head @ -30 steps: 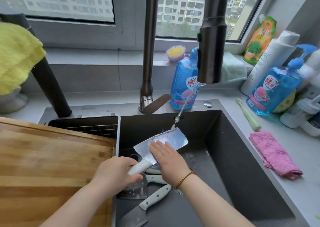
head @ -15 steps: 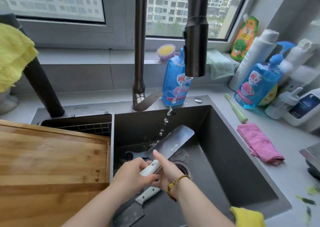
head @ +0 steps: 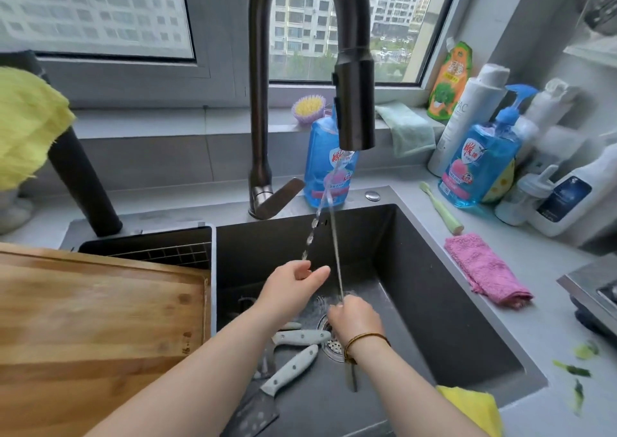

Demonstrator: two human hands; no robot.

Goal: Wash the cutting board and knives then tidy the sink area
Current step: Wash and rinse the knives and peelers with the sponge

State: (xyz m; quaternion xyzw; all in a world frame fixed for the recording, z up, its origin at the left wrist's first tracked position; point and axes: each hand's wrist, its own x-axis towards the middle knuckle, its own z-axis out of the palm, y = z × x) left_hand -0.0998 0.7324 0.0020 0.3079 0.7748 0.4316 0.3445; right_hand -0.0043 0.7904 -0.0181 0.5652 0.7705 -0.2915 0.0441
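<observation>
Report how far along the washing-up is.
Nothing looks finished. In hand: the left hand is open and the right hand curled under running water. Left: knives lie in the sink, the cutting board lies to its left, and green scraps litter the counter.

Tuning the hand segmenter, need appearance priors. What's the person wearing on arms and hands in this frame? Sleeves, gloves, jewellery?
No sleeves or gloves in view: the left hand and right hand are bare, as are both forearms up to the frame edge. The right wrist carries a thin bracelet, which looks like brown and gold cord. No watch shows, and no ring on the fingers that are visible.
</observation>
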